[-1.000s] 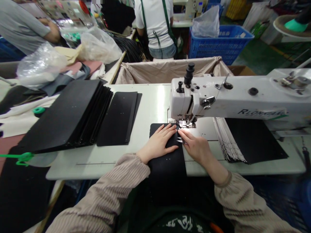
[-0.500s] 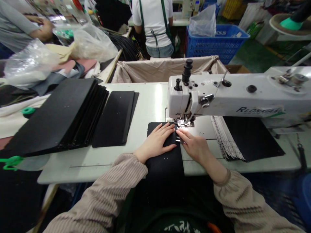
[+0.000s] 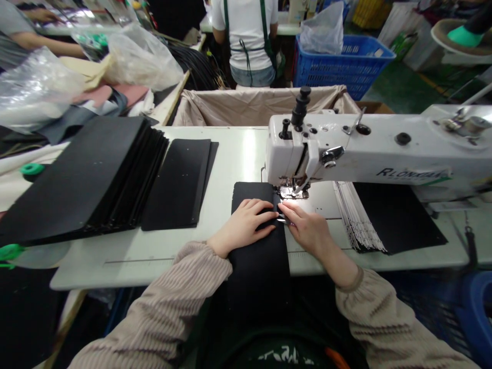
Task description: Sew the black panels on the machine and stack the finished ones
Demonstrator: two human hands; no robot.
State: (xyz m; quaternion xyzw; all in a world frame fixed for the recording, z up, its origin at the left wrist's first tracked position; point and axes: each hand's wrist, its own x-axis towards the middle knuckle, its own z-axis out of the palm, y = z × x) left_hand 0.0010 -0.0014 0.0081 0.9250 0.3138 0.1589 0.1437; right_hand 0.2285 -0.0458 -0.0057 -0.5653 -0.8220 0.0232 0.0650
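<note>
A long black panel [image 3: 259,266] lies on the pale table, its right edge beside the needle and presser foot of the white sewing machine [image 3: 369,148]. My left hand [image 3: 248,225] rests on the panel, fingers spread and pointing right. Just below the presser foot, my right hand [image 3: 309,228] is closed around small metal snips [image 3: 282,219]; their blades point left over the panel's edge, and its fingertips touch that edge. The tips of both hands nearly meet.
Left of the panel are thin black pieces [image 3: 177,184] and a thick black stack [image 3: 88,179]. More stacked pieces [image 3: 395,218] lie under the machine arm. Behind stand a cloth-lined bin [image 3: 230,107], a blue crate [image 3: 342,66] and a person [image 3: 249,41].
The panel's far end has slid farther from me beside the presser foot. My left hand has shifted slightly left and toward me on it, its fingers more bent. The view has moved slightly.
</note>
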